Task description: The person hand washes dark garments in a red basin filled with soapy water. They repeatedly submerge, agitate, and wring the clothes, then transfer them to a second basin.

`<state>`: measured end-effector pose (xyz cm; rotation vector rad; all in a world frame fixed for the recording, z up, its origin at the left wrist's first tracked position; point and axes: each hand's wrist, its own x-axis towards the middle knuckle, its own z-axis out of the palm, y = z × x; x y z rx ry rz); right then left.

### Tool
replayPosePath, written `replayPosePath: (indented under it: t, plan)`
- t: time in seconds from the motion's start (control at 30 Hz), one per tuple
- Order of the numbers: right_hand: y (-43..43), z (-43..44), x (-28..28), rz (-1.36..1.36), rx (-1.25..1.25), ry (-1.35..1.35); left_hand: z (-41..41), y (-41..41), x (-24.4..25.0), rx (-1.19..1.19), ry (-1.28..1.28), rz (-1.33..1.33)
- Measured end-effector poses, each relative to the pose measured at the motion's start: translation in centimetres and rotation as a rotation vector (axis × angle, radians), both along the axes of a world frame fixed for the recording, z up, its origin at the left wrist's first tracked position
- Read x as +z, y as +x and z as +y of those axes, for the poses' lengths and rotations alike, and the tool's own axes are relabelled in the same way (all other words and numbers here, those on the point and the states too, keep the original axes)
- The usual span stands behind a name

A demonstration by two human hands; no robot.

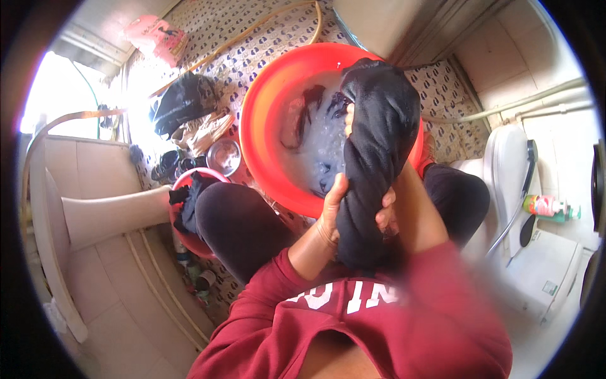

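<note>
A thick roll of wet black cloth (374, 142) is twisted along its length and held up over a red plastic basin (265, 85). My left hand (334, 203) wraps around its lower part, with the thumb on one side and fingertips showing on the other. Higher up, my right hand (349, 121) grips the cloth from behind; only some fingertips show past its edge. Cloudy, sudsy water (303, 128) lies in the basin, and dark fabric (310, 106) is partly sunk in it.
Beside my left knee stands a pink bucket (201, 248) with dark clothes (189, 199). A metal bowl (224, 157), shoes (170, 163) and a black bag (184, 102) are on the patterned floor. A toilet (502, 161) stands right, a pedestal sink (113, 213) left. A hose (246, 35) crosses behind.
</note>
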<state>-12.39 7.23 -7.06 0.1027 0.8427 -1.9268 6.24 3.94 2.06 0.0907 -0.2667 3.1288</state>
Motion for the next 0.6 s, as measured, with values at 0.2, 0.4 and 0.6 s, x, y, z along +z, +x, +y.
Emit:
replayPosePath:
  t: [0.2,0.4,0.6]
  plan:
    - [-3.5,-2.9,5.5,0.676,0.184,0.176,-1.4,-1.5,0.4,-0.111,-0.399,-0.451]
    - [-3.8,-5.0,4.7,1.474,0.384,0.710,-0.4,-3.4,-0.5,-0.138,-0.500,-0.735]
    - [-0.7,-6.4,5.9,1.871,0.881,1.192,-0.1,-3.8,-1.0,-0.146,-0.488,-0.781]
